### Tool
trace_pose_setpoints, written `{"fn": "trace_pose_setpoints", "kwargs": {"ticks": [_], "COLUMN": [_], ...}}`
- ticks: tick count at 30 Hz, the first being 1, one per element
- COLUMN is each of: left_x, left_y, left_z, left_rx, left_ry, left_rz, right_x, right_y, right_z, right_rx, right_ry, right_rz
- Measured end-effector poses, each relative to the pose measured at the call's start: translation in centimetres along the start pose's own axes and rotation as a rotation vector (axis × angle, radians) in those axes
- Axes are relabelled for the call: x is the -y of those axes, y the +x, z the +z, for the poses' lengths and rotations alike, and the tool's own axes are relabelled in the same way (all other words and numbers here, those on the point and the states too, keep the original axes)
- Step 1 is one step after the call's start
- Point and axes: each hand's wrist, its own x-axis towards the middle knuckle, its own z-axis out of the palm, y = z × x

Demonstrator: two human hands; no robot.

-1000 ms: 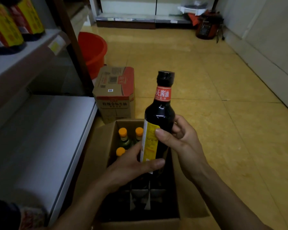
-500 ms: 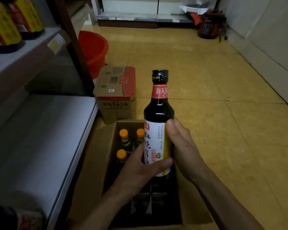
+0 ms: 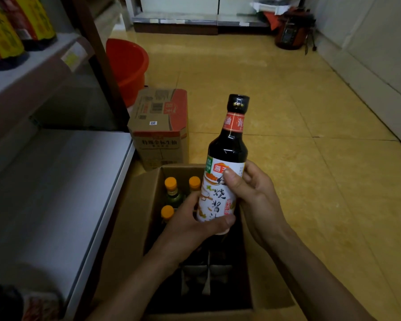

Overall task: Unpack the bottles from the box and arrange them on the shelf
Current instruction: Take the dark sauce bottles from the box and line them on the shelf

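Gripping the bottle (image 3: 227,158) two-handed above the box (image 3: 134,216): left hand (image 3: 195,223) curled round the base, right hand (image 3: 252,198) clamped just above, thumb across the label. Still to shelve. Best to keep the low grip as the carrier, swing well left of the left hand to the shelf (image 3: 67,181), set down base first, label outward. Mind the orange caps (image 3: 171,183) just left of that hand. Against a second ago: turned about its axis, showing the white front label instead of the yellow side, right thumb shifted higher.
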Motion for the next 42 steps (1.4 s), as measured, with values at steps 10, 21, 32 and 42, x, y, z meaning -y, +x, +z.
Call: {"fn": "trace_pose_setpoints", "kwargs": {"ticks": [10, 21, 32, 42], "left_x": [0.7, -1.1, -4.2, -14.7], "left_y": [0.7, -1.5, -10.4, -22.3], "left_z": [-0.1, 0.5, 3.4, 3.9], "left_rx": [0.055, -0.157, -0.231, -0.204], "left_ry": [-0.091, -0.105, -0.286, -0.247], "left_rz": [0.024, -0.029, -0.233, -0.396], "right_x": [0.0, 3.6, 7.8, 21.2], "right_y": [1.0, 0.1, -7.5, -14.9], "right_z": [-0.2, 3.2, 5.8, 10.2], "right_rx": [0.192, 0.094, -0.079, -0.055], "right_ry": [-0.011, -0.217, -0.137, -0.122], "right_rz": [0.024, 0.071, 0.298, 0.441]}}
